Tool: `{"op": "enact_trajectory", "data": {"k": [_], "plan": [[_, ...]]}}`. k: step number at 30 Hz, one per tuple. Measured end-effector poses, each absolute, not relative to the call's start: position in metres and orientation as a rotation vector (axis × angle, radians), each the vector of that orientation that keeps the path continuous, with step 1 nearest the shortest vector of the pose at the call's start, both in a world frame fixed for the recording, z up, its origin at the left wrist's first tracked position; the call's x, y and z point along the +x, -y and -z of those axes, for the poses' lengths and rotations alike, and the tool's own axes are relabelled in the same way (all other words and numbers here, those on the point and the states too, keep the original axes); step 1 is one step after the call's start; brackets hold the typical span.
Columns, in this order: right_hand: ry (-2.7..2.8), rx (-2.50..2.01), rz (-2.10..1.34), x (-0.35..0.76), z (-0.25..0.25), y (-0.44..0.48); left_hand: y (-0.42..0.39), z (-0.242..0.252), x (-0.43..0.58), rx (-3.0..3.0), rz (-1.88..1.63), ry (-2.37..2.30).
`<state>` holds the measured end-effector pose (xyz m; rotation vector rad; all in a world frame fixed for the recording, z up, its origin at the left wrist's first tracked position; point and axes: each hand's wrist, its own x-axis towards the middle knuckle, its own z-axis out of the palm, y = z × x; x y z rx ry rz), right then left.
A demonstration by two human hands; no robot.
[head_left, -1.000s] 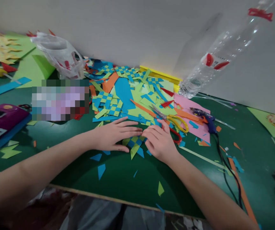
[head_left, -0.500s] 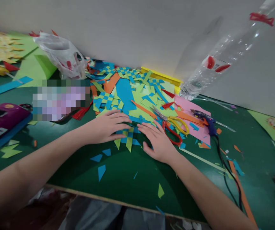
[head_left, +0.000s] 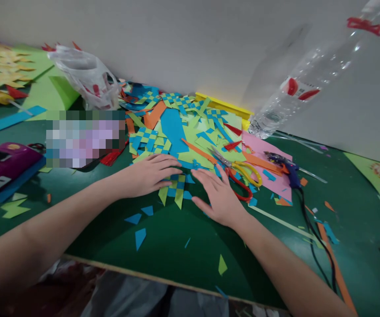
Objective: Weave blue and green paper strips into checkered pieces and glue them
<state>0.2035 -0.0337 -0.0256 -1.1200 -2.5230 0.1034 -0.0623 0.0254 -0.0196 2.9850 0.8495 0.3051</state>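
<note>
A woven blue and green paper piece [head_left: 176,190] lies on the green table [head_left: 183,237], its pointed strip ends facing me. My left hand [head_left: 147,175] rests palm down over its left part, fingers stretched out, hiding some of the weave. My right hand [head_left: 219,193] is to the right of the piece, fingers and thumb spread, holding nothing. Just beyond the right hand lie scissors [head_left: 231,167] with one yellow and one red handle loop. Small blue paper scraps [head_left: 140,237] are scattered nearer to me.
Woven pieces and paper strips [head_left: 183,127] are heaped at the back. A glue gun [head_left: 291,171] lies on pink paper, its black cord trailing right. A clear bottle [head_left: 285,101] leans by the wall. A plastic bag [head_left: 84,77] and a purple device [head_left: 9,165] stand left.
My right hand's thumb has spread farther from its fingers, and the hand has shifted slightly. The left hand has stayed almost still over the woven piece.
</note>
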Motion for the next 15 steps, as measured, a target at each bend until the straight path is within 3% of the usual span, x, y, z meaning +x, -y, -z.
{"op": "enact_trajectory", "data": {"k": [6, 12, 15], "plan": [[2.556, -1.149, -0.109, 0.2032, 0.0279, 0.0325, -0.0269, 0.0181, -0.0669, 2.941, -0.312, -0.827], [2.284, -1.223, 0.429, 0.2040, 0.0274, 0.0343, -0.0269, 0.0206, -0.0654, 2.930, -0.302, -0.852], [2.304, -1.168, 0.502, 0.2032, 0.0272, 0.0353, -0.0252, 0.0241, -0.0619, 2.927, -0.308, -0.880]]}}
